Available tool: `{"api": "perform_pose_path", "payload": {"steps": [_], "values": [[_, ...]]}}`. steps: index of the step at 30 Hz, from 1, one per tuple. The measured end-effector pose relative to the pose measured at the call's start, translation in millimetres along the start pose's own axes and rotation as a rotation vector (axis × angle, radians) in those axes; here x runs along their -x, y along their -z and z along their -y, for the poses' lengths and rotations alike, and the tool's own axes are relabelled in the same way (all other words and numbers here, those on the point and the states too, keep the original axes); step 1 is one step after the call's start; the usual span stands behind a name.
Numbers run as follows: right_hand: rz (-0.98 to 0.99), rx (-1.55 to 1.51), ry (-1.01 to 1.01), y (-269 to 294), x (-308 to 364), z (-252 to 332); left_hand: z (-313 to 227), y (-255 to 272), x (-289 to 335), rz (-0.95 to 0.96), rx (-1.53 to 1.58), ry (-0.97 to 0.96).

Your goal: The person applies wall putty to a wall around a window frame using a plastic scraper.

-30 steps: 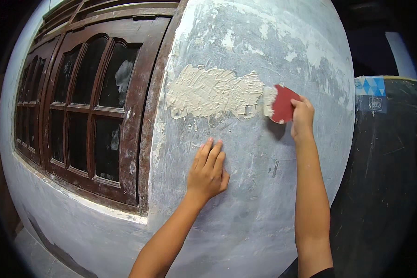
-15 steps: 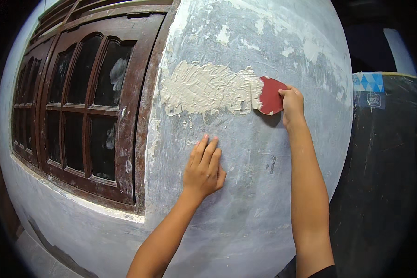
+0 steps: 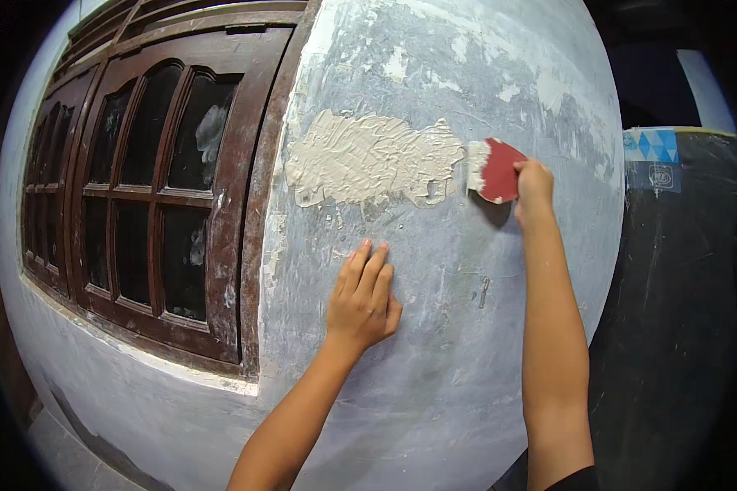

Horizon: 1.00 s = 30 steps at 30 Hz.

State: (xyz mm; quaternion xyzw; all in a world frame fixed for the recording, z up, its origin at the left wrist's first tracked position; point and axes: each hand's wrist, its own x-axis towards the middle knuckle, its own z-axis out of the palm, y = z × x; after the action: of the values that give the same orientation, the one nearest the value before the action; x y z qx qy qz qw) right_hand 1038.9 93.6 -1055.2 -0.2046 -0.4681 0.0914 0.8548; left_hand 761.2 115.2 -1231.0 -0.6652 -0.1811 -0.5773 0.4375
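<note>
My right hand (image 3: 535,190) grips a red putty scraper (image 3: 501,172) by its right end. Cream putty coats the scraper's left edge, which is just right of a rough patch of wet putty (image 3: 373,159) on the wall (image 3: 434,327). A narrow strip of grey wall shows between blade and patch. My left hand (image 3: 362,290) rests flat on the wall below the patch, fingers stretched upward and holding nothing. The patch is ridged, with a small grey gap near its lower right end.
On the left a brown wooden window (image 3: 160,180) with dark panes is set in the wall, above a pale sill edge (image 3: 139,340). A dark panel (image 3: 671,311) with a blue patterned sticker (image 3: 652,155) stands at the right. Older white flakes (image 3: 553,90) mark the upper wall.
My right hand has drawn the scraper to the right, off the end of the putty patch. My left hand has stayed nearly in place.
</note>
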Motion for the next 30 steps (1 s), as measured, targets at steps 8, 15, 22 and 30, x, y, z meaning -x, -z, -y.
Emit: {"api": "perform_pose_path", "payload": {"steps": [8,15,22,30], "values": [[0.102,-0.029,-0.041,39,61,10,1,3,-1,0.008,-0.010,0.002],[0.215,-0.022,-0.210,92,137,-18,-12,4,12,-0.020,0.050,-0.120],[0.117,-0.022,-0.398,176,195,-53,-125,-17,79,0.134,0.496,-0.052],[-0.011,0.030,-0.572,255,221,-133,-200,-91,171,0.429,0.722,0.201]]}}
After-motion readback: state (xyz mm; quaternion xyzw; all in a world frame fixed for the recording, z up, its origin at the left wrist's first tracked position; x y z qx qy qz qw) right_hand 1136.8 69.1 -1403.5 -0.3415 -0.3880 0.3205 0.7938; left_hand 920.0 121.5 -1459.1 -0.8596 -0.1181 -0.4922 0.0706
